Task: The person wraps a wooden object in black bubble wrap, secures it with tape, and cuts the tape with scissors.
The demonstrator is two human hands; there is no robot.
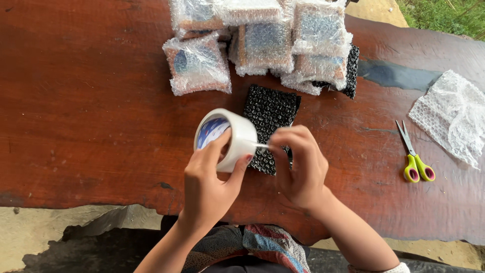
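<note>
**Two hands on one roll of tape, centre of frame**

Two hands meet at centre. The left hand (209,174) is wrapped around a roll of clear tape (227,137), thumb inside the core, fingers clamped on the outer band. The right hand (298,164) has thumb and forefinger pinched together on the free end of the tape, just beside the roll.

Directly behind the hands lies a flat parcel in black bubble wrap (270,119) on the red-brown wooden table (91,111).

Risks, as judged: the thin tape end could slip from the pinch and stick back onto the roll, or fold onto itself.

Contents: about six clear bubble-wrap bundles (199,65) are stacked at upper centre; what is inside appears flat and dark, but cannot be identified. At right lie scissors (414,154) and a loose sheet of bubble wrap (452,114).
</note>
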